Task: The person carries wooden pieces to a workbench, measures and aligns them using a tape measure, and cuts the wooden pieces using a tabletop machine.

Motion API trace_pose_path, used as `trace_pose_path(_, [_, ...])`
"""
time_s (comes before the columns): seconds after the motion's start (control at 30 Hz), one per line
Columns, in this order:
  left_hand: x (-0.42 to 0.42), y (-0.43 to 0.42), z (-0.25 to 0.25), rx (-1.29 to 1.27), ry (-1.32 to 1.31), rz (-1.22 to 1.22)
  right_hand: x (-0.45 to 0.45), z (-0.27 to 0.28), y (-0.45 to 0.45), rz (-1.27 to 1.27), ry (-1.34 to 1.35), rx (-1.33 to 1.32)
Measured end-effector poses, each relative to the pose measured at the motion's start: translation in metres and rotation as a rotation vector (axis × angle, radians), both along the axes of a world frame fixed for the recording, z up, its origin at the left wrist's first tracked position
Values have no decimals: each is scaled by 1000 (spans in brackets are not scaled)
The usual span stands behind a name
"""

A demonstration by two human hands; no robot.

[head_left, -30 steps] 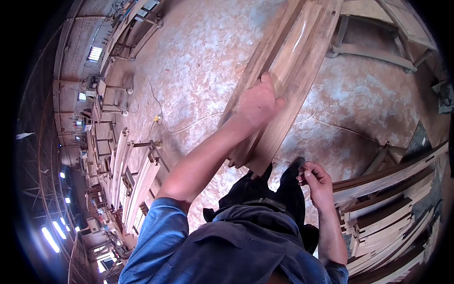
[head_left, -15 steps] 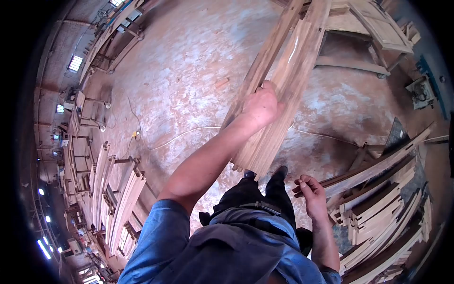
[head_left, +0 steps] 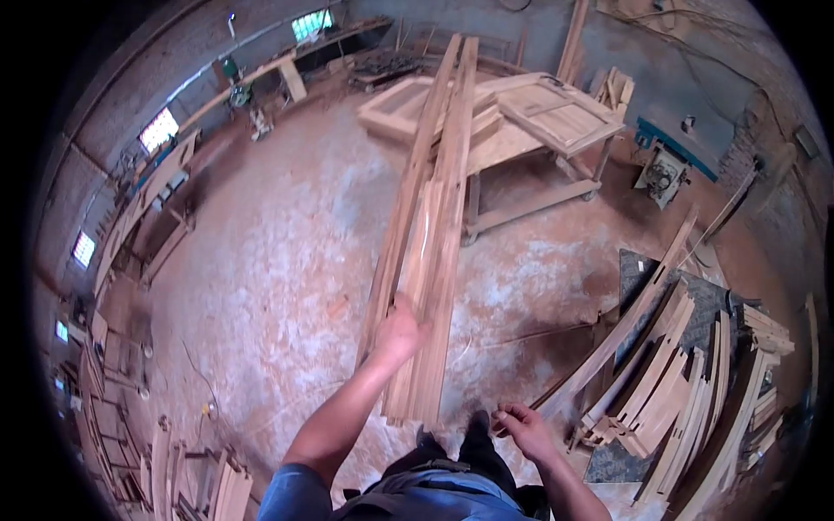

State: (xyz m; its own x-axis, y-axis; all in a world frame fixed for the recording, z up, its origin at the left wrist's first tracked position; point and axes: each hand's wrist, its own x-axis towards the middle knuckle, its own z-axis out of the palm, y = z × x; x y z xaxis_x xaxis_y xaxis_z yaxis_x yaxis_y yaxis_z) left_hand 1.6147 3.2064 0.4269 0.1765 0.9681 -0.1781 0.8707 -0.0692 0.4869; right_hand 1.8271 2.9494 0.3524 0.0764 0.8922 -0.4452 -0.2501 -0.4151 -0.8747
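Long, dark-brown wooden boards (head_left: pixel 447 278) cross left edge of pale wooden surface (head_left: pixel 504 149), near ends jutting over floor (head_left: pixel 287 286). Left hand (head_left: pixel 400 335): grip closed on narrow, light-brown board (head_left: pixel 417 260) between them, seemingly for steadying overhang. Right hand (head_left: pixel 526 432): fingers curled; cannot tell if holding something.

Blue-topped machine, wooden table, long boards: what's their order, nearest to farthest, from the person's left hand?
1. Long boards: right under the left hand.
2. Wooden table: ahead, near the boards' far part.
3. Blue-topped machine: ahead, far right.
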Motion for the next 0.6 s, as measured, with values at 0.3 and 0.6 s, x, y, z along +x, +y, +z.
trace_pose_path(0.3, [3, -1, 10, -24, 73, 0, 4, -21, 18, 59, -10, -14])
trace_pose_path(0.6, [-6, -38, 41, 58, 73, 90, 28, -26, 65, 197, 1, 7])
